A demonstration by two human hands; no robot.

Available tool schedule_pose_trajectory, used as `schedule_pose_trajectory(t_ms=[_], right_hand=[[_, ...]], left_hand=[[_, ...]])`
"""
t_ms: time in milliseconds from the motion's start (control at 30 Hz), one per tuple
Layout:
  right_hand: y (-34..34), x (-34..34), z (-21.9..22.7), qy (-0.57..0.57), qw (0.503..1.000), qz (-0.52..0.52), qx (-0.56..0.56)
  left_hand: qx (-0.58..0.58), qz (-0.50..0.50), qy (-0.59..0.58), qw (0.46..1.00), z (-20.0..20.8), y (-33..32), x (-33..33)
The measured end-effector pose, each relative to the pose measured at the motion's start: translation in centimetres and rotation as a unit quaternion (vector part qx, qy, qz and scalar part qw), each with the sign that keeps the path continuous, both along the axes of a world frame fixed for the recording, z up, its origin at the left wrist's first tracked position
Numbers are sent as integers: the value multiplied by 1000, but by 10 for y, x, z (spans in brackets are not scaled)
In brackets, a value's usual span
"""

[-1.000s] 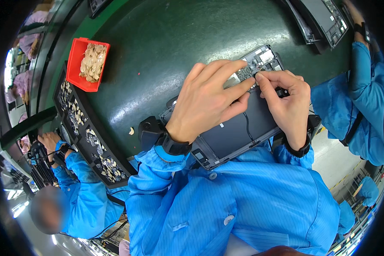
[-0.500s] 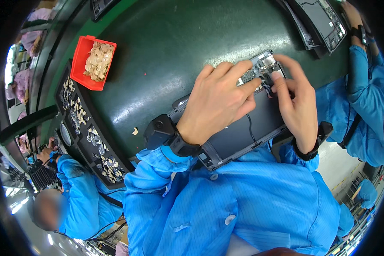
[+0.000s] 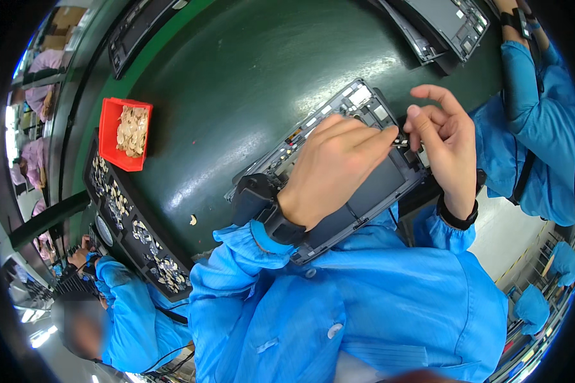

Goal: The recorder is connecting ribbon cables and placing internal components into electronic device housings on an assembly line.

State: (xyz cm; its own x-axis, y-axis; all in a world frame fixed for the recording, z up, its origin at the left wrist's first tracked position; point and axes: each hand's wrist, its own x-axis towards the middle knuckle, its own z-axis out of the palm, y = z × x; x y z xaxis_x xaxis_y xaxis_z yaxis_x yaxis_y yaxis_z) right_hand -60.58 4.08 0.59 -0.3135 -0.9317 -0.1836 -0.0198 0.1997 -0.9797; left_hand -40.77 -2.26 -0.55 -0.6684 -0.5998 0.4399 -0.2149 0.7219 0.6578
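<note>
An opened tablet (image 3: 380, 185) lies tilted on the bench close to my body, its circuit parts showing along the far edge and its dark flat panel toward me. My left hand (image 3: 342, 166) reaches across it and covers much of its middle. Its fingertips pinch a small dark part (image 3: 400, 139) with light spots, near the tablet's right side. Close beside that part is my right hand (image 3: 450, 137), with thumb and forefinger apart and the other fingers curled. It appears to grip nothing, though its inner fingertips are partly hidden.
A red bin (image 3: 110, 137) of thin tan pieces stands at the left, by a black compartment tray (image 3: 131, 214) of small parts. One loose piece (image 3: 193, 219) lies on the green bench. More opened tablets (image 3: 437, 29) lie far right. Co-workers in blue sit at both sides.
My left hand has moved from the circuit board toward the tablet's right side and now pinches the small part. My right hand's fingers have come off the board. More of the far edge shows.
</note>
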Motion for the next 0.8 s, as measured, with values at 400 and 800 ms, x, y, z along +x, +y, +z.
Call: schedule_pose_trajectory(t_ms=[400, 800], right_hand=[[17, -25, -8, 257, 925, 198, -197], [13, -26, -21, 226, 959, 20, -170]], left_hand=[[13, -14, -56, 998, 3, 1, 3], [4, 5, -14, 1000, -2, 0, -6]])
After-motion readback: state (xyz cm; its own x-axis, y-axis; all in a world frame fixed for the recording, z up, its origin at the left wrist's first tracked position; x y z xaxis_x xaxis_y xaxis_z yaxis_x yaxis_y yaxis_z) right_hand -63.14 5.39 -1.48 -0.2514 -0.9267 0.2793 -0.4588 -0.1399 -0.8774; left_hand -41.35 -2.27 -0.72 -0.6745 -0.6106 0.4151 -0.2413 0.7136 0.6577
